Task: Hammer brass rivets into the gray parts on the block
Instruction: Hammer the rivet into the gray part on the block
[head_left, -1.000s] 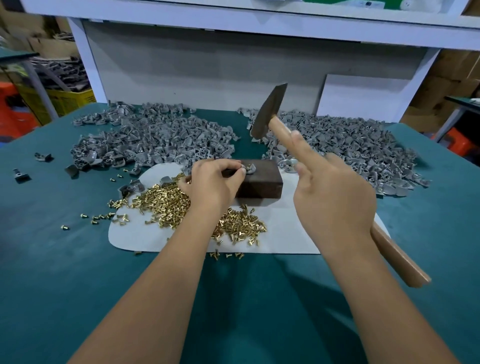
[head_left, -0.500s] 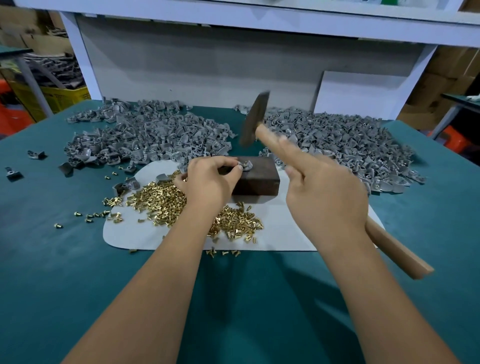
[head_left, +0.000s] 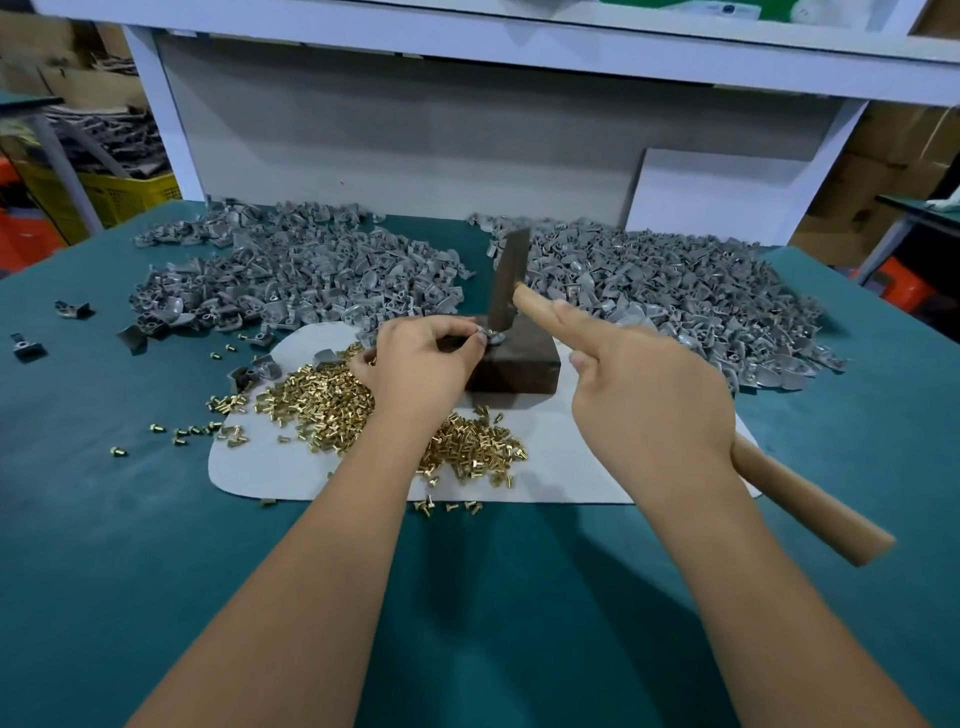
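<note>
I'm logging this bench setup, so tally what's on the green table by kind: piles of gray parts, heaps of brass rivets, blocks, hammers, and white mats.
Piles of gray parts: 2, left and right
Heaps of brass rivets: 1
Blocks: 1
Hammers: 1
White mats: 1
Total: 6

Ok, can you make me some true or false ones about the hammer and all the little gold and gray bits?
1. The right hand holds a hammer with a wooden handle. True.
2. The hammer head is down at the gray part on the block. True.
3. The brass rivets sit in a bowl. False: they lie loose on a white mat.
4. The left hand rests flat on the table. False: its fingers pinch the gray part on the block.
5. Gray parts are heaped in two piles behind the block. True.
</note>
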